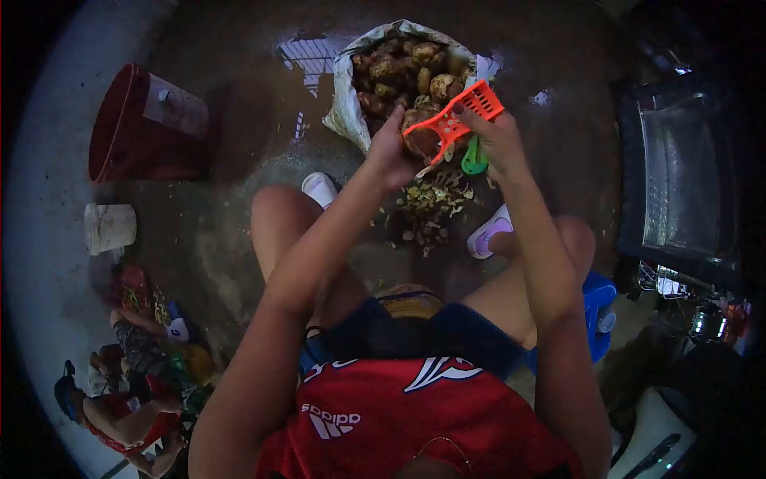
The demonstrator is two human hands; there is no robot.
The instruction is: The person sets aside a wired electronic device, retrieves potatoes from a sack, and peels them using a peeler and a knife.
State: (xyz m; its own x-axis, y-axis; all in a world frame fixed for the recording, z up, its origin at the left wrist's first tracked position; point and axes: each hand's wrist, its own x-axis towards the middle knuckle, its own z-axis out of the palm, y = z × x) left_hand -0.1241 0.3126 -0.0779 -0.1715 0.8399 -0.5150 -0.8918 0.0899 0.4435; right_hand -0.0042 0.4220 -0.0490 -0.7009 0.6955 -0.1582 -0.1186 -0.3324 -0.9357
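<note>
My left hand (389,156) is closed around a brown, round root vegetable (420,140), held in front of the sack's mouth. My right hand (503,142) grips an orange plastic peeler (479,100) with a slotted handle, its forked end against the vegetable. Just under the right hand is a green plastic piece (474,158); whether that hand also holds it I cannot tell. Behind both hands stands an open white sack (345,100) filled with several similar root vegetables (388,69). Pale and brown peelings (435,195) lie on the floor below, between my feet.
To the left stand a large red bucket (120,128) and a smaller white pail (112,227). Another person (132,415) sits at lower left near more peelings. A blue plastic stool (597,307) is beneath me. A dark-framed clear panel (688,176) is at right. The floor (239,112) looks wet.
</note>
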